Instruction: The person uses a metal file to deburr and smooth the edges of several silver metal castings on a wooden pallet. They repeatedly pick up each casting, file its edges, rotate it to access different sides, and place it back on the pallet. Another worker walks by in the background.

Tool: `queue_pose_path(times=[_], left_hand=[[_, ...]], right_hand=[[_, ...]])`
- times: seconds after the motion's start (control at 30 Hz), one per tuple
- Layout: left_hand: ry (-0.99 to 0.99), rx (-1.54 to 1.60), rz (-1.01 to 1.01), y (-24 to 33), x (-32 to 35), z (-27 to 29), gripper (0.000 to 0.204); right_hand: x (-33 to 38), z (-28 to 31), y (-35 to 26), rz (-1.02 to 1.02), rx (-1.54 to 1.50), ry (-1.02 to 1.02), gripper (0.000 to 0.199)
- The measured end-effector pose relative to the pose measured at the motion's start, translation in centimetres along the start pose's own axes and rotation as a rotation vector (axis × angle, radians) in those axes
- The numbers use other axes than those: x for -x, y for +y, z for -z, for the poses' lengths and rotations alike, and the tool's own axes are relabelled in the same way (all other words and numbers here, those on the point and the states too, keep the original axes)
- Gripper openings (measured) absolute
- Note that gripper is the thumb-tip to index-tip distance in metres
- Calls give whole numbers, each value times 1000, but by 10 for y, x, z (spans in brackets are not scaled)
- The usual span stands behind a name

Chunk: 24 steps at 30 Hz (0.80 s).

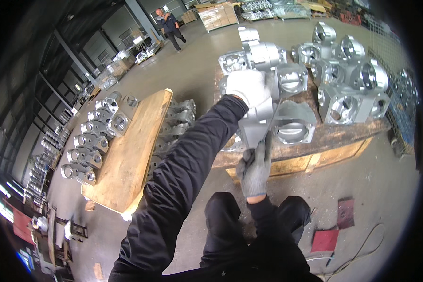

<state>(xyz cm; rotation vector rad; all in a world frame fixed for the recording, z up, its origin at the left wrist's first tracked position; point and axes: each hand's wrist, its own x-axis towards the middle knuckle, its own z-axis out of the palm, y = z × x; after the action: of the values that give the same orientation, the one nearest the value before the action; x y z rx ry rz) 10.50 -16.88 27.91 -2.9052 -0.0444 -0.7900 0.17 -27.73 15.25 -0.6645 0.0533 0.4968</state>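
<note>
My left hand, in a white glove, is closed over the upper part of a silvery metal casting; its fingertips are partly hidden. Below it, my right hand wears a grey glove and is wrapped round a slim rod-like tool. The tool slants up along the casting's right side; its exact kind is unclear. Immediately right of it sits another casting with a large round opening. Both castings rest on a worn wooden bench top.
More castings crowd the bench's right side, beside a wire mesh cage. To the left, a wooden board carries a row of castings. Red pieces and a cable lie on the floor. A person stands far off.
</note>
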Motion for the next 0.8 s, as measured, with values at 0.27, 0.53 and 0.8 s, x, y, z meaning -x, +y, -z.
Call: queue_pose_path(times=[0.27, 0.53, 0.8], left_hand=[[-7, 41, 28, 2, -2, -2, 50], [23, 86, -27, -1, 0, -3, 51], [-11, 217, -13, 1, 6, 8, 55]], right_hand=[[1, 2, 1, 86, 123, 46, 61], [-1, 7, 12, 221, 179, 55, 59], [-9, 7, 5, 417, 363, 39, 57]])
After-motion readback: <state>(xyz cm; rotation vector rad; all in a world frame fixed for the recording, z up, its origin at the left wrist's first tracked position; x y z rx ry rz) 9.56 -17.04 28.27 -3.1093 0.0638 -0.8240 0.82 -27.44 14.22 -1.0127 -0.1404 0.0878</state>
